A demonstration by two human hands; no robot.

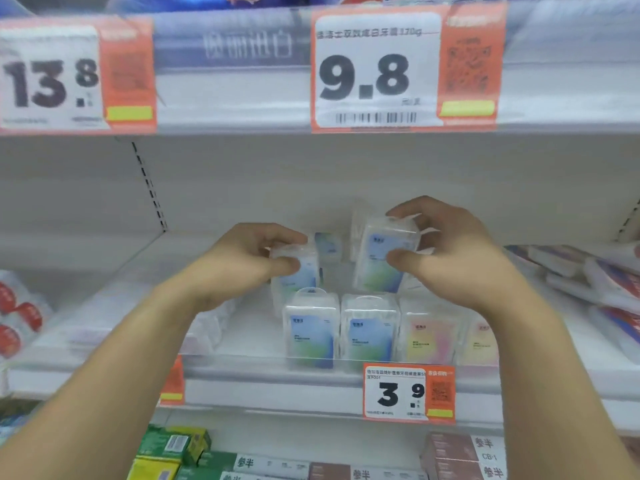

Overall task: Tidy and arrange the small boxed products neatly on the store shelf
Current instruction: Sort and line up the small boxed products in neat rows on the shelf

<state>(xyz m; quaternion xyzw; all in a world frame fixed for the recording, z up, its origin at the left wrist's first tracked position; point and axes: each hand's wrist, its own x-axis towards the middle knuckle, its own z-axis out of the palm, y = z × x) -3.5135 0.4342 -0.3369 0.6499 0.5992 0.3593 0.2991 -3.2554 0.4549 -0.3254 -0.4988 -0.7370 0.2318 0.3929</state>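
Observation:
Small clear plastic boxes with blue-green labels stand on the white middle shelf (263, 344). My left hand (242, 261) grips one blue-label box (298, 271) by its top, behind the front row. My right hand (450, 251) holds another blue-label box (381, 258) lifted and tilted above the shelf. Two blue-label boxes (311, 330) (370, 330) stand upright side by side at the shelf front, with two pink-yellow label boxes (429, 337) to their right. One more box (327, 245) shows further back between my hands.
A 3.9 price tag (408, 393) hangs on the shelf edge. Flat white and red packs (595, 282) lie stacked at the right. Red-capped items (17, 313) sit at the left. Green and brown cartons (173, 448) fill the shelf below. The upper shelf edge (235, 105) carries large price tags.

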